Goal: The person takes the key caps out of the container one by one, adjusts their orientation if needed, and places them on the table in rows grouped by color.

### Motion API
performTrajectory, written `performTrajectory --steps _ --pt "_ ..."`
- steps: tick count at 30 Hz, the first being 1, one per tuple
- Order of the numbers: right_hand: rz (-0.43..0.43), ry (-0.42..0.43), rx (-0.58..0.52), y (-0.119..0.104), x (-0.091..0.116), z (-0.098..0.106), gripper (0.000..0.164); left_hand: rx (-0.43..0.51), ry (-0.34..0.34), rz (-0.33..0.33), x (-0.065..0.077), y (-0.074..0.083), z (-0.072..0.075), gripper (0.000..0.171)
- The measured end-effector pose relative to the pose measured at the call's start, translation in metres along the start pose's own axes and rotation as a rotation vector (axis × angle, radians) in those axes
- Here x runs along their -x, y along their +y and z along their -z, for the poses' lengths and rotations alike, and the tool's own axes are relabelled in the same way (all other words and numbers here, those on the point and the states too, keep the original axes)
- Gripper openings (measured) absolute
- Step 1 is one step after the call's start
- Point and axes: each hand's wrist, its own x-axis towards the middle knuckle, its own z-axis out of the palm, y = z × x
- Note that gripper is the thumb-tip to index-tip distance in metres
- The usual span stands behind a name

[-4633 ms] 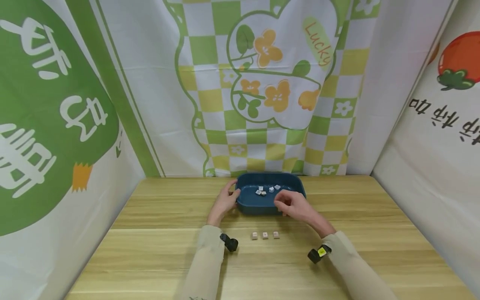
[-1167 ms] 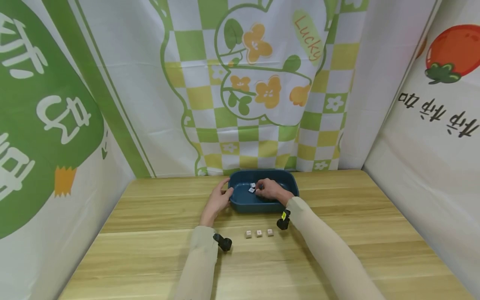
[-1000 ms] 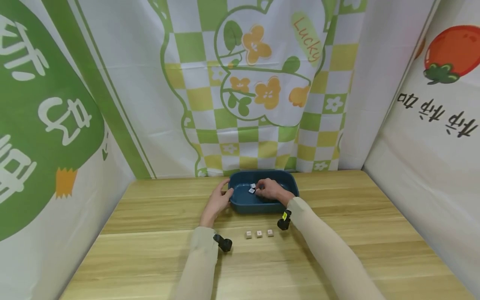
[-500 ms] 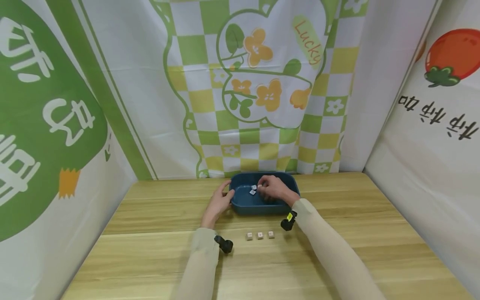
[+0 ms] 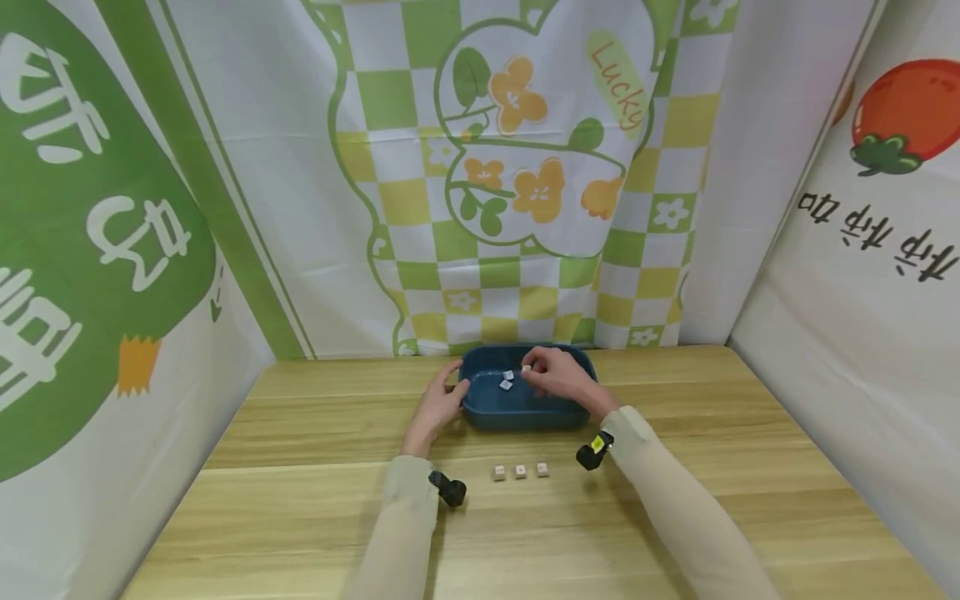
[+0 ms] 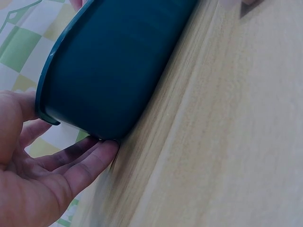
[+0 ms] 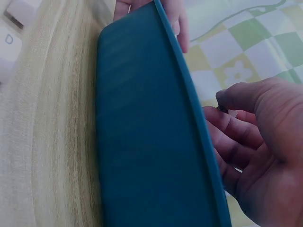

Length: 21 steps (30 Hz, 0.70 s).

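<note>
Progress appeared partial: three keycaps (image 5: 521,472) stood in a row on the table (image 5: 315,500), six o'clock of the blue tray (image 5: 517,422); two loose keycaps (image 5: 506,385) lay inside, towards nine. The right hand (image 5: 560,377) pinched another keycap (image 5: 526,368); the left hand (image 5: 437,408) gripped the tray's nine-o'clock end.

at five o'clock, a dark blue basin (image 5: 528,420) with white keycaps (image 5: 506,385); towards six, off-white keycaps (image 5: 521,472) on a light brown, wood-grained tabletop (image 5: 300,533); sleeves (image 5: 401,525), pale beige; at twelve, a curtain (image 5: 517,192) checked green, yellow and white, with orange flowers.
</note>
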Motion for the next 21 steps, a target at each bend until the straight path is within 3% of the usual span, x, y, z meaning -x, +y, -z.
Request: performTrajectory --steps 21 --pt "0.083 0.049 -0.021 -0.006 0.037 0.004 0.022 0.01 0.005 -0.003 0.0 0.001 0.001 0.05"
